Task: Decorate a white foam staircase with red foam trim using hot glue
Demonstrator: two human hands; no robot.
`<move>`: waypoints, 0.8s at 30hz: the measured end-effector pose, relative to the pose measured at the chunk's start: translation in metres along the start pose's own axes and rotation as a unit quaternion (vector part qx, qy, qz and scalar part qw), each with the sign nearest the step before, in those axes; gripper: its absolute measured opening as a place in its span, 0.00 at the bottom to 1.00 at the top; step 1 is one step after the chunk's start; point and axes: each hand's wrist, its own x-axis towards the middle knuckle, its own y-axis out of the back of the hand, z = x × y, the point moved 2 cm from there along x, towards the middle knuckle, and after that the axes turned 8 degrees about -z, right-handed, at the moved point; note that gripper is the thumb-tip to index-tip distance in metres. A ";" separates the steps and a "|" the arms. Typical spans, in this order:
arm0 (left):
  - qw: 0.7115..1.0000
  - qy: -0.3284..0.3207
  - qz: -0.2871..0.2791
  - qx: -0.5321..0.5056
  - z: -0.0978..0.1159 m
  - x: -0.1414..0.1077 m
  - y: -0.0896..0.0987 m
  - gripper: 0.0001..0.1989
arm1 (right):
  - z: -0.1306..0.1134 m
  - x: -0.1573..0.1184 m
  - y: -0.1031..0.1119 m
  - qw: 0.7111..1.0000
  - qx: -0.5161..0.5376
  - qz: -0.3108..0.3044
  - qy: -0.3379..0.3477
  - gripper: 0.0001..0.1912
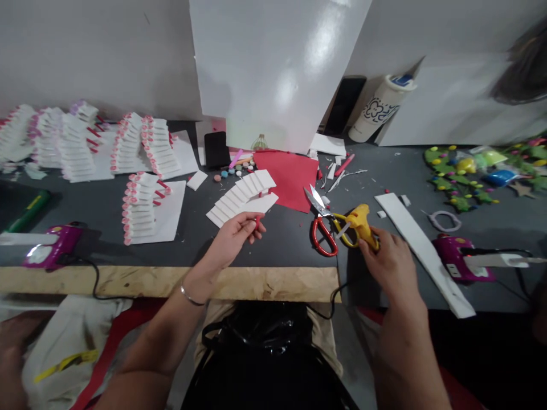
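Between the thumb and fingers of my left hand [237,233] is a small red strip [257,221], held just in front of a fan of white foam pieces [239,195]. My right hand [390,257] grips a yellow hot glue gun [361,222], whose front end points left over the scissors. The scissors [325,219] lie spread on the table, one handle red and one yellow. Behind them a red sheet [287,179] lies flat. A finished-looking white stepped piece with pink dots [141,208] stands left of my left hand.
Several similar white pieces [79,145] line the back left. A long white foam strip [423,253] lies right of my right hand. Purple power boxes [53,246] sit at both sides, with cords. A tumbler [376,108] and a phone [345,105] lean at the back. Green decorations [453,176] lie far right.
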 end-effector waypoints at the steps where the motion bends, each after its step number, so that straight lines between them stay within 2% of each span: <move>1: 1.000 0.001 -0.003 -0.011 0.000 -0.001 -0.002 0.10 | 0.003 0.002 -0.004 1.000 -0.002 -0.003 -0.001 0.24; 4: 0.999 0.011 -0.007 -0.040 0.000 -0.004 -0.006 0.09 | 0.007 0.007 -0.014 1.000 0.012 0.012 -0.002 0.23; 7: 0.998 0.025 0.000 -0.065 -0.003 -0.005 -0.007 0.08 | 0.009 0.009 -0.019 0.998 0.042 0.052 -0.002 0.23; 10: 0.997 0.024 0.012 -0.074 -0.007 -0.006 -0.006 0.07 | 0.015 0.013 -0.023 0.994 0.059 0.083 -0.026 0.22; 17: 0.999 -0.003 0.029 -0.042 -0.013 -0.013 -0.005 0.07 | 0.028 0.024 -0.024 0.990 0.060 0.087 -0.092 0.21; 21: 0.998 -0.015 0.054 -0.017 -0.010 -0.020 -0.007 0.05 | 0.005 0.012 -0.012 0.986 0.039 0.134 -0.095 0.20; 22: 0.998 -0.017 0.062 -0.007 -0.009 -0.021 -0.007 0.05 | -0.006 0.007 -0.008 0.987 0.047 0.132 -0.081 0.19; 24: 0.996 -0.019 0.080 0.017 -0.008 -0.024 -0.008 0.04 | -0.032 -0.002 -0.003 0.993 0.076 0.088 -0.028 0.16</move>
